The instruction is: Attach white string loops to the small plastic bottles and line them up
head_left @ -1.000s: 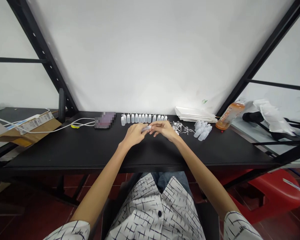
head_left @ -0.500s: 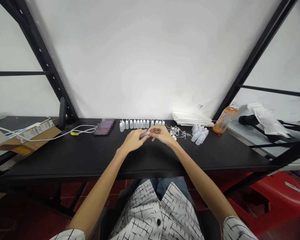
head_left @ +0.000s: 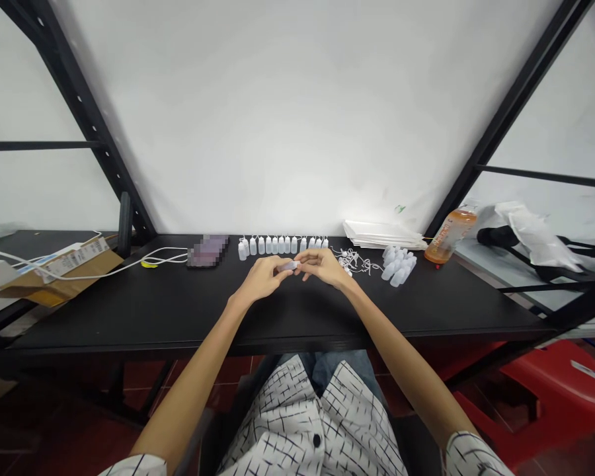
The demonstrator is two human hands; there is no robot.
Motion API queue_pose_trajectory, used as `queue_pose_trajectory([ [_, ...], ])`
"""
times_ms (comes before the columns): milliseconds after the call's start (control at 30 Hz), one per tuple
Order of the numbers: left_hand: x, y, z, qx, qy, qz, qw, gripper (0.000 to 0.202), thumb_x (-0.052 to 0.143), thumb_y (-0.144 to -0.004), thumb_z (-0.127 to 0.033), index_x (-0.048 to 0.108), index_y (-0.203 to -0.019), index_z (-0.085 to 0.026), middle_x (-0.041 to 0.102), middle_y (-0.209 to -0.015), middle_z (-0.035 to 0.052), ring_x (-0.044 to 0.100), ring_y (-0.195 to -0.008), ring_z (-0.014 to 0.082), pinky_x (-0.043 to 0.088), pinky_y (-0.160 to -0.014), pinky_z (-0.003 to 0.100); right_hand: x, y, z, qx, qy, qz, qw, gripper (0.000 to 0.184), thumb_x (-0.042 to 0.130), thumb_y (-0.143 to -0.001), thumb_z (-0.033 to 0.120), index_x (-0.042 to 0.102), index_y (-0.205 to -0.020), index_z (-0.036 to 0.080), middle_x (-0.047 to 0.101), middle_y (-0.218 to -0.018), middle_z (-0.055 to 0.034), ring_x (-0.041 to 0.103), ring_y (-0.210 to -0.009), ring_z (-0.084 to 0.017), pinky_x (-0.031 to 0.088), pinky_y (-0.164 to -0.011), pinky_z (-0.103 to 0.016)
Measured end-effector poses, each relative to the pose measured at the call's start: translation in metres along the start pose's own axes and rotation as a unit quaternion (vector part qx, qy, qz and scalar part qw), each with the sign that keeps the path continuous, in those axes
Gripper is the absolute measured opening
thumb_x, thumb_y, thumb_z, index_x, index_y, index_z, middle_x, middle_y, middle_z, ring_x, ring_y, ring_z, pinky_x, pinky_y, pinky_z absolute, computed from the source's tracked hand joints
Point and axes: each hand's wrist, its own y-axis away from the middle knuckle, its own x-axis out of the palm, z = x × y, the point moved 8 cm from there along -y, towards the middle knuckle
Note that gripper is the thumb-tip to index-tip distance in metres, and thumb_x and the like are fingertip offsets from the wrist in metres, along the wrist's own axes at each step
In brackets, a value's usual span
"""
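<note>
Head view. At the centre of the frame, the left hand grasps a small translucent bottle, fingers wrapped about its body. The bottle lies tilted close to horizontal, its white end toward the right of the frame. The right hand is closed at that white end, thumb and forefinger pinching it; the remaining fingers are loosely curled. Exact fingertip contact is too small to make out. Both hands are over the black tabletop, in front of a row of small bottles along its rear edge. The bottles in the row stand upright with white tops.

Right of centre, near the right hand, lies a tangle of white cords, with small white pieces among them. Just beside it is a cluster of loose bottles, lying on their sides. Behind these is a stack of white sheets. Further right, a bottle of orange liquid leans at a slant.

Left of centre, a flat device rests on the tabletop, its surface obscured by pixelation. A white cable runs from it toward the left edge of the frame, crossing over opened brown cardboard. A red stool occupies the lower right.
</note>
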Motion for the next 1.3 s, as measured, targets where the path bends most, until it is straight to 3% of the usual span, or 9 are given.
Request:
queue_pose_trajectory([
  [267,-0.003,0.001,-0.007,0.055,-0.029,-0.061,0.996,0.024,0.058,-0.087,-0.018,0.075,-0.104,-0.02,0.069,-0.089,0.0057,0.059,-0.07,0.0146,0.047,-0.066,0.026,0.003,0.002,-0.002,0.025,-0.044,-0.004,0.999,0.035,0.082,-0.066,0.041,0.068,-0.08,0.012,0.071,-0.07,-0.0069,0.071,-0.068,-0.019,0.058,-0.057,-0.029],
  [500,-0.01,0.005,-0.021,0.108,-0.117,-0.155,0.975,0.03,0.048,-0.093,-0.017,0.072,-0.109,-0.02,0.067,-0.091,0.0074,0.06,-0.075,0.0144,0.05,-0.069,0.026,0.0,-0.001,-0.006,0.022,-0.143,-0.05,0.988,0.035,0.087,-0.059,0.036,0.066,-0.077,0.014,0.07,-0.07,-0.0016,0.07,-0.067,-0.016,0.062,-0.069,-0.033],
  [667,-0.011,0.009,-0.03,0.141,-0.151,-0.182,0.961,0.034,0.04,-0.096,-0.014,0.07,-0.111,-0.019,0.067,-0.094,0.0102,0.062,-0.085,0.0171,0.051,-0.076,0.03,-0.001,-0.001,-0.006,0.025,-0.175,-0.062,0.982,0.036,0.089,-0.055,0.034,0.068,-0.076,0.014,0.069,-0.07,-0.0012,0.069,-0.067,-0.016,0.062,-0.071,-0.035],
  [767,-0.012,0.008,-0.029,0.122,-0.106,-0.171,0.972,0.031,0.043,-0.096,-0.019,0.07,-0.112,-0.019,0.067,-0.098,0.0102,0.062,-0.085,0.017,0.052,-0.076,0.03,-0.004,0.0,-0.004,0.018,-0.165,-0.069,0.984,0.035,0.088,-0.057,0.036,0.069,-0.076,0.014,0.069,-0.071,-0.0016,0.069,-0.067,-0.016,0.062,-0.071,-0.035],
  [900,-0.01,0.0,-0.015,0.039,0.04,-0.111,0.992,0.032,0.051,-0.093,-0.034,0.071,-0.113,-0.017,0.068,-0.104,0.01,0.063,-0.072,0.0143,0.054,-0.06,0.026,-0.009,0.001,0.002,0.003,-0.117,-0.074,0.99,0.038,0.088,-0.056,0.04,0.069,-0.077,0.014,0.069,-0.072,-0.002,0.068,-0.068,-0.017,0.062,-0.071,-0.036],
  [1067,-0.001,-0.003,0.006,-0.067,0.194,-0.027,0.978,0.044,0.054,-0.091,-0.04,0.067,-0.122,-0.012,0.07,-0.082,0.0081,0.064,-0.06,0.0142,0.057,-0.056,0.028,-0.01,0.002,0.014,-0.05,-0.051,-0.086,0.994,0.034,0.084,-0.061,0.042,0.07,-0.079,0.016,0.067,-0.074,-0.0032,0.066,-0.072,-0.018,0.061,-0.062,-0.033],
  [1167,0.002,-0.003,0.008,-0.075,0.271,0.001,0.96,0.044,0.058,-0.088,-0.043,0.071,-0.115,-0.011,0.071,-0.08,0.0086,0.066,-0.063,0.0156,0.059,-0.057,0.029,-0.008,0.002,0.014,-0.063,-0.014,-0.089,0.994,0.034,0.082,-0.064,0.04,0.071,-0.086,0.016,0.068,-0.078,-0.0045,0.065,-0.072,-0.018,0.058,-0.055,-0.03],
  [1300,-0.005,-0.002,0.005,-0.056,0.278,-0.023,0.959,0.04,0.064,-0.084,-0.043,0.074,-0.107,-0.011,0.071,-0.083,0.0086,0.064,-0.064,0.0143,0.059,-0.059,0.03,-0.002,0.001,0.008,-0.051,0.005,-0.056,0.997,0.034,0.077,-0.07,0.043,0.071,-0.089,0.015,0.068,-0.073,-0.0048,0.067,-0.068,-0.018,0.057,-0.053,-0.029],
])
